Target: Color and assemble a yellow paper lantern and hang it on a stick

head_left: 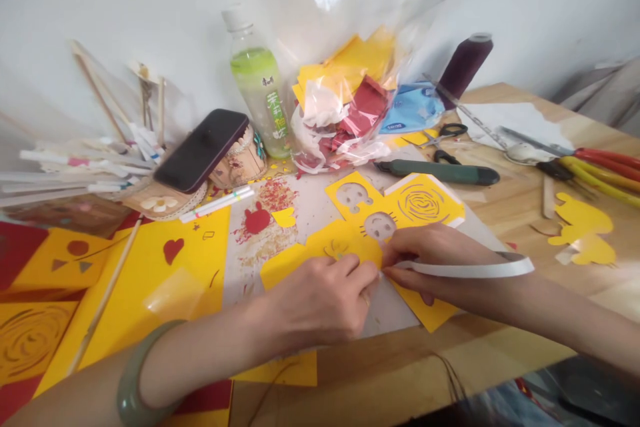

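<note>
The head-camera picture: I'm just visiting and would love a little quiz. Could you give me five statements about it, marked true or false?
1. Both the left hand and the right hand are at the yellow cut paper. True.
2. The right hand holds scissors. False: it has a white strip at its fingers.
3. A bangle is on the left arm. True.
4. The phone has a brightly lit screen. False: its screen is dark.
5. The bottle has a red cap. False: its cap is white.
</note>
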Demonstrator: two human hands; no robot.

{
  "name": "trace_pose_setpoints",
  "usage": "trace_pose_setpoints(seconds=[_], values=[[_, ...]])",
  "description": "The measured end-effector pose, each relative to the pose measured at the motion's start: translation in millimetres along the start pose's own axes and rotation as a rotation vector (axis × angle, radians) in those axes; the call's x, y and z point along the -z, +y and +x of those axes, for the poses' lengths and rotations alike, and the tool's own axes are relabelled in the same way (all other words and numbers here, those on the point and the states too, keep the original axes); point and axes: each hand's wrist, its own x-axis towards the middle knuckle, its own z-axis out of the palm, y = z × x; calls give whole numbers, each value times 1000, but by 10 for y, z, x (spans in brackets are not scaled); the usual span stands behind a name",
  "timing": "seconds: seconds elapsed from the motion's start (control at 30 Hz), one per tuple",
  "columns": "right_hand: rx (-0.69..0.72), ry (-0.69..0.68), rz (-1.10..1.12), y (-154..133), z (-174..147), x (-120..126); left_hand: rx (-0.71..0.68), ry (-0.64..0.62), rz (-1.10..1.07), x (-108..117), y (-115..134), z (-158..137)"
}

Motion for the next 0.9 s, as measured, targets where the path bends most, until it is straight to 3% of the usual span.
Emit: trace_pose_setpoints(seconds=[0.33, 0.63, 0.73, 0.8, 0.9], values=[[131, 255, -254, 50, -82, -187, 11, 80, -21, -39, 16, 24], [618, 479, -555, 108, -191, -305, 108, 72, -53, -63, 37, 48], [738, 451, -501, 84, -313, -256, 117, 51, -61, -75, 30, 39], [694, 421, -391, 70, -435, -187, 98, 27, -57, -77, 23, 24], [464, 539, -211, 78, -602, -74, 58, -1, -28, -60, 29, -3]])
